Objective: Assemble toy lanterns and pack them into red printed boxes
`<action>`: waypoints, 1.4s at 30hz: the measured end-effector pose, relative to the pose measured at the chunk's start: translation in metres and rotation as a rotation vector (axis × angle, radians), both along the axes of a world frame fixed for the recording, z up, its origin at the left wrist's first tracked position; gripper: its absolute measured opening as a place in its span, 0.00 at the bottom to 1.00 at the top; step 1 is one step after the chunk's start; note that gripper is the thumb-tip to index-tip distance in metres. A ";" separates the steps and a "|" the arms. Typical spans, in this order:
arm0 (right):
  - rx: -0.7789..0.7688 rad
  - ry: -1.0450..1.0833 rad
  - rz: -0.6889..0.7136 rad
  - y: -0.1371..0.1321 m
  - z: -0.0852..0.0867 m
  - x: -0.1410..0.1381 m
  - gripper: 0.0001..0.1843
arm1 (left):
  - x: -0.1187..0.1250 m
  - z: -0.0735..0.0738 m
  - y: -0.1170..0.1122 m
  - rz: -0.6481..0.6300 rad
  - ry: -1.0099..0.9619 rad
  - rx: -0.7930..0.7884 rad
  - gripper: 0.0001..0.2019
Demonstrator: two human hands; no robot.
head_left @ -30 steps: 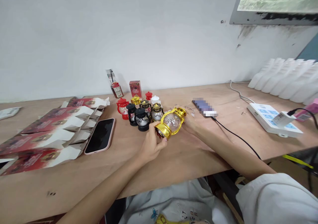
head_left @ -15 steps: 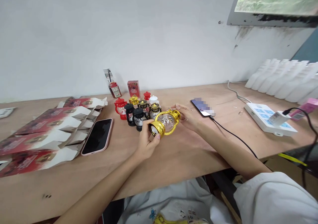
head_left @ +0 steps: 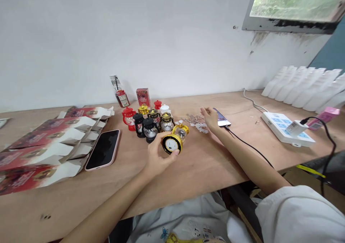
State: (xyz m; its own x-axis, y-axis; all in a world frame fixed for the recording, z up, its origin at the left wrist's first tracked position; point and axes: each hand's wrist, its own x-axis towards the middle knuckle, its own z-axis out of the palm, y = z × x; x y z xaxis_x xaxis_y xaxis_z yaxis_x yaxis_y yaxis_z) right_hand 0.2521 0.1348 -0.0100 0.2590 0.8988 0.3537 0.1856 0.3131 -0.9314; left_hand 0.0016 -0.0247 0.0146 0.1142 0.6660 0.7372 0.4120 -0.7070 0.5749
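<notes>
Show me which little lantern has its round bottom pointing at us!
The gold lantern in the left grip: tipped so its round base faces us. The other lanterns, including another gold one, stand upright on the table.

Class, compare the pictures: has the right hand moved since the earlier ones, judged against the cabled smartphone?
Yes. The right hand has left the gold lantern and moved rightward, closer to the cabled smartphone.
</notes>
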 end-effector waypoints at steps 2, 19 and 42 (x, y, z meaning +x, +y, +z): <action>0.016 -0.119 -0.004 -0.001 -0.003 -0.005 0.15 | 0.002 0.002 -0.001 0.028 0.013 -0.043 0.17; 0.671 -0.354 0.445 -0.111 0.041 -0.077 0.08 | 0.006 0.006 -0.004 0.132 0.068 -0.163 0.14; 0.912 -0.625 0.504 -0.124 0.044 -0.085 0.06 | -0.003 -0.005 0.007 0.262 0.411 0.268 0.15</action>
State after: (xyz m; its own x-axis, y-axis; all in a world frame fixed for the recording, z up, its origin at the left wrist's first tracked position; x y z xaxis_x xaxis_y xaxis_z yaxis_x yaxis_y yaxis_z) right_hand 0.1675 0.0105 0.0338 -0.4891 0.2053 0.8477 0.1922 0.9734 -0.1248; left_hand -0.0009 -0.0182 0.0092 0.2836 0.5058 0.8147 0.7463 -0.6500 0.1437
